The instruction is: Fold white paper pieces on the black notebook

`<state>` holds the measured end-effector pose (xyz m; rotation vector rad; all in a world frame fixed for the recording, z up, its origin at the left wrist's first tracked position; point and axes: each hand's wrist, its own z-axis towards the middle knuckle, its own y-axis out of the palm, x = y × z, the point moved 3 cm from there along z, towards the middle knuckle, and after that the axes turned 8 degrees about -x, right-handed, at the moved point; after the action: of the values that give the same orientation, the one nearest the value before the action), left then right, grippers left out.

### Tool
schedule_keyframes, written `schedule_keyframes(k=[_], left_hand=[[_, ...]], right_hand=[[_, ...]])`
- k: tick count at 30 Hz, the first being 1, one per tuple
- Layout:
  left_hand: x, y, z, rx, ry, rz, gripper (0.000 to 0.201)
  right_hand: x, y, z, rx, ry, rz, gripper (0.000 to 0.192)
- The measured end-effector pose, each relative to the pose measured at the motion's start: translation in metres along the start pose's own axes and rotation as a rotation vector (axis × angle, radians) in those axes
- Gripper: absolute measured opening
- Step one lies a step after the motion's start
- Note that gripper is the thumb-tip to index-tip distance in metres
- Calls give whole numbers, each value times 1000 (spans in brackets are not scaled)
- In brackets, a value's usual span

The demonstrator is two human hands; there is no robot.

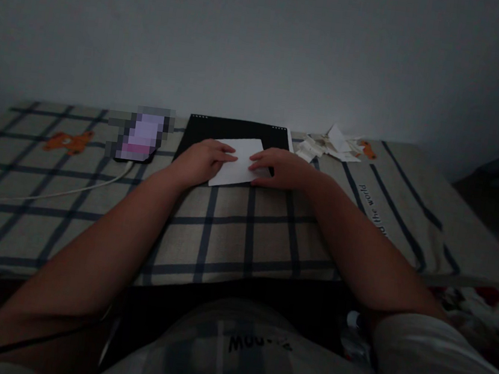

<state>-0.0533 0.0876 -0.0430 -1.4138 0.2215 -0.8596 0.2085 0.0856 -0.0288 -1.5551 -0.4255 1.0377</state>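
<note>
White paper (245, 155) lies flat and a little crooked on top of a black pad (238, 129), between the two hands. The paper is smooth and thin, with straight sides. The pad has rows of tiny holes near its top edge. Under it is a cloth (228, 233) with dark blue lines that make big squares, and it covers the surface. Torn paper bits (313, 147), with pointy corners, sit in a messy heap to the right.

The left hand (198, 161) rests on the paper's left side, with its fingers a bit bent and loosely spread. The right hand (290, 169) is at the right side, its fingers apart and their tips on the paper. Neither hand is squeezed into a fist.

The hands hide some of the paper's side edges and part of the pad. The phone (142, 134) is blurred into blocks, so its screen can't be read. Its white cord (89, 189) runs off the left side. The room is dim, and a see-through bottle (355, 342) down low is partly covered by the right arm and sleeve.
</note>
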Motion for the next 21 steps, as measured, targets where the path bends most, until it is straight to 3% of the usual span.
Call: schedule_keyframes(k=[11, 21], left_hand=[[4, -2, 1, 26, 9, -22, 34], [11, -5, 0, 2, 58, 19, 42]], right_hand=[[3, -1, 0, 26, -19, 14, 34], [0, -6, -2, -12, -45, -13, 27]])
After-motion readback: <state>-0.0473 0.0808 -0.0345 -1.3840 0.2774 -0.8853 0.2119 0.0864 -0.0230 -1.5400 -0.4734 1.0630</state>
